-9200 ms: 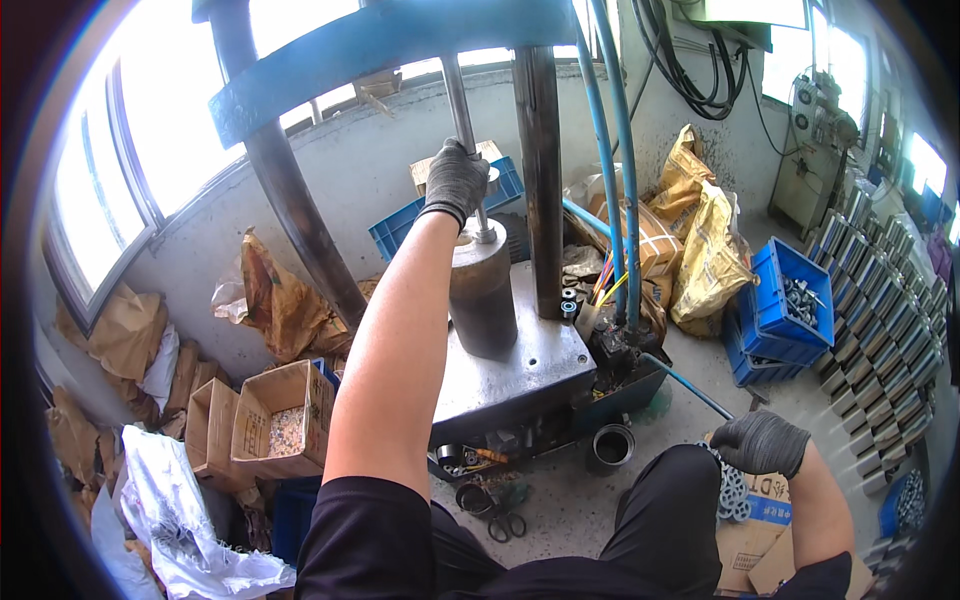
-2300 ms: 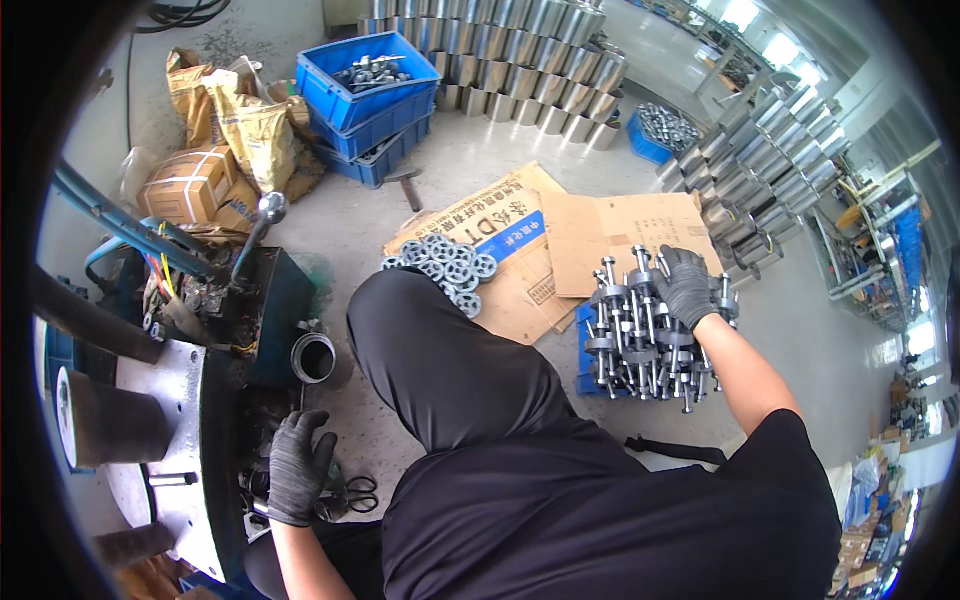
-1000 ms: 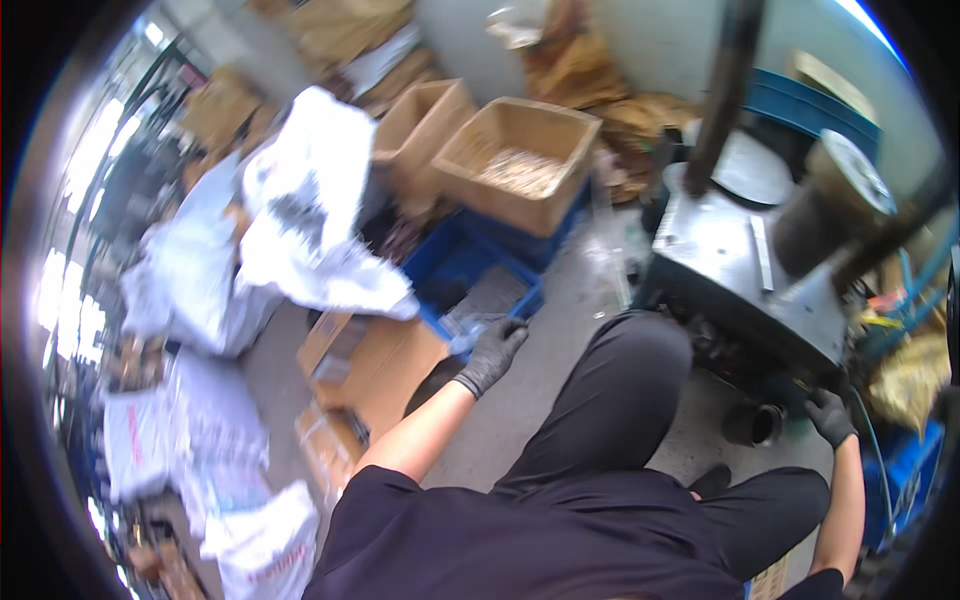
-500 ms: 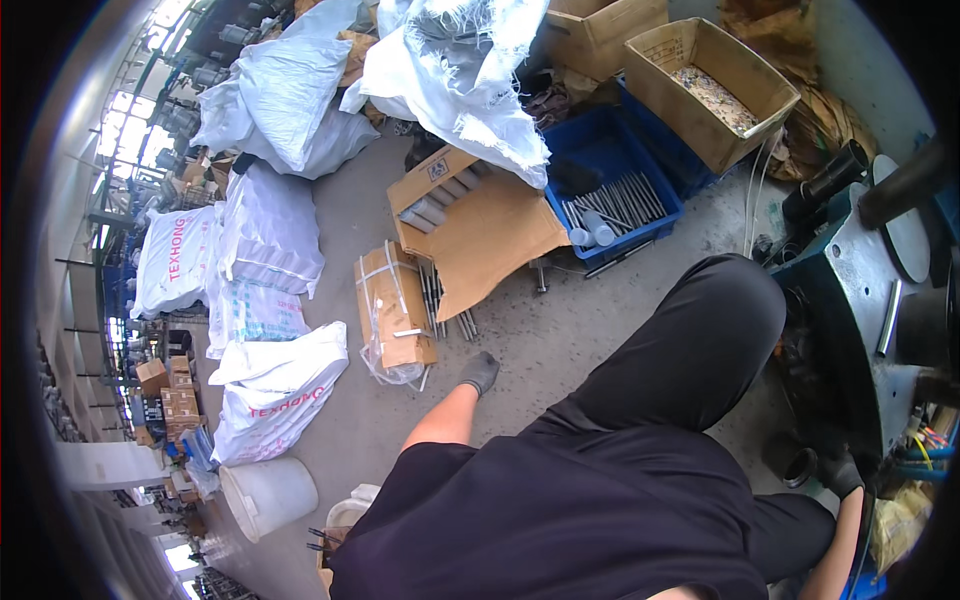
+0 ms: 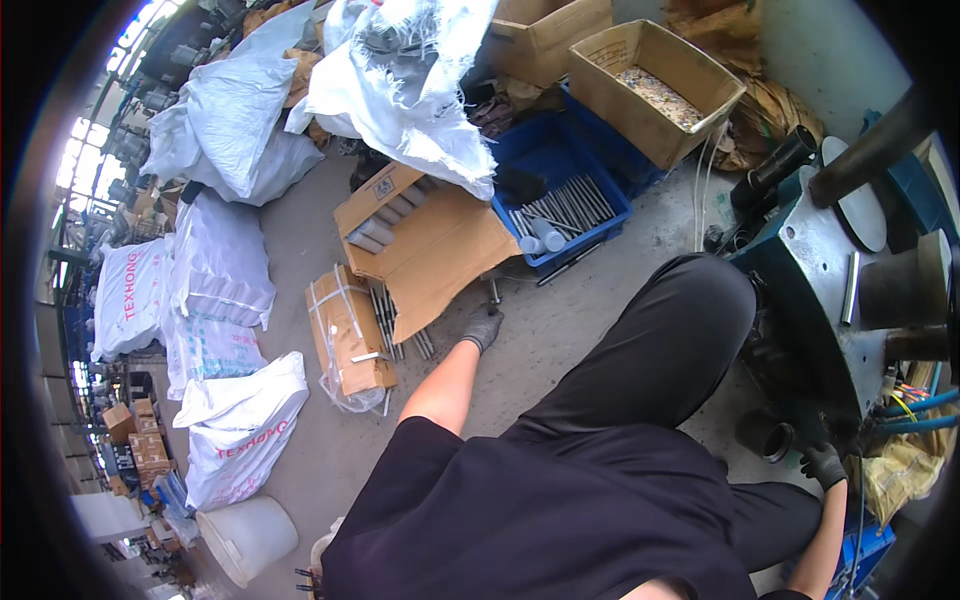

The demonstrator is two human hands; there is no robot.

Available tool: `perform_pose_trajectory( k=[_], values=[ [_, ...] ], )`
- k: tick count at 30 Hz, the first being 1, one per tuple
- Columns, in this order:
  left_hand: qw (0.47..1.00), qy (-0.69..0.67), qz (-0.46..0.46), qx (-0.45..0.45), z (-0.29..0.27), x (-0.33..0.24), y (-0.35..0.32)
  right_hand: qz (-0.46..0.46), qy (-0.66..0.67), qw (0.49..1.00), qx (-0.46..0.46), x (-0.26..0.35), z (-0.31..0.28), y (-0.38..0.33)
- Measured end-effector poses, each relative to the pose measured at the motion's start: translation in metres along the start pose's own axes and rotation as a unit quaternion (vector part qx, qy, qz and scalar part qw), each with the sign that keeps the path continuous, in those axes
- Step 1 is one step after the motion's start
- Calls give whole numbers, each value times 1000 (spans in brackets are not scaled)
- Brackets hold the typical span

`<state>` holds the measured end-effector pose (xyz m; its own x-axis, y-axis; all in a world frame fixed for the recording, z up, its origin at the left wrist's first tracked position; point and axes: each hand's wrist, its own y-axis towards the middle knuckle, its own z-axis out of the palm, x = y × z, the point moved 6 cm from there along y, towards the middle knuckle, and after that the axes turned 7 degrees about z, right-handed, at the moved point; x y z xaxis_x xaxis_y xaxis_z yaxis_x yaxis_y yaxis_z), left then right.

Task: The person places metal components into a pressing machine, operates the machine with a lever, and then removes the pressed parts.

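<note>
My left hand (image 5: 483, 327), in a grey glove, reaches low over the floor beside the torn cardboard flap. Just beyond its fingers stands a short metal rod with a wider end (image 5: 495, 291); whether they touch cannot be made out. Several metal rods (image 5: 388, 318) lie partly under the open cardboard box (image 5: 440, 255), which holds grey cylinders (image 5: 372, 236). My right hand (image 5: 824, 464), in a dark glove, is low by the machine, fingers apart, beside a black hollow cylinder (image 5: 778, 441). It holds nothing that I can see.
A blue crate (image 5: 622, 222) of metal rods and a cardboard box of small bits (image 5: 715, 112) stand ahead. White sacks (image 5: 245, 440) and a white bucket (image 5: 250, 535) are at left. The machine with a steel plate (image 5: 815, 250) stands close at right; blue hoses (image 5: 920, 422) run beside it.
My left hand has moved forward, closer to the cardboard flap and the standing rod. My right hand shows more fully beside the machine. The whole view has shifted, moving the surroundings leftward.
</note>
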<state>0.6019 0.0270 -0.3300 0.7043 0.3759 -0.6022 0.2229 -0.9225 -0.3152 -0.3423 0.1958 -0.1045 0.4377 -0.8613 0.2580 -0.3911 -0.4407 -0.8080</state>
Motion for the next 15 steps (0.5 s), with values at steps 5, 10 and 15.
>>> perform_pose_trajectory(
  k=[5, 10, 15],
  values=[
    [986, 63, 73, 136, 79, -105, 24, 16, 11, 999, -25, -37, -10, -35],
    [967, 135, 160, 145, 112, -163, 56, 48, 55, 997, -19, -70, -7, -57],
    [966, 169, 125, 152, 137, -185, 79, 66, 116, 991, -23, -111, -2, -88]
  ],
)
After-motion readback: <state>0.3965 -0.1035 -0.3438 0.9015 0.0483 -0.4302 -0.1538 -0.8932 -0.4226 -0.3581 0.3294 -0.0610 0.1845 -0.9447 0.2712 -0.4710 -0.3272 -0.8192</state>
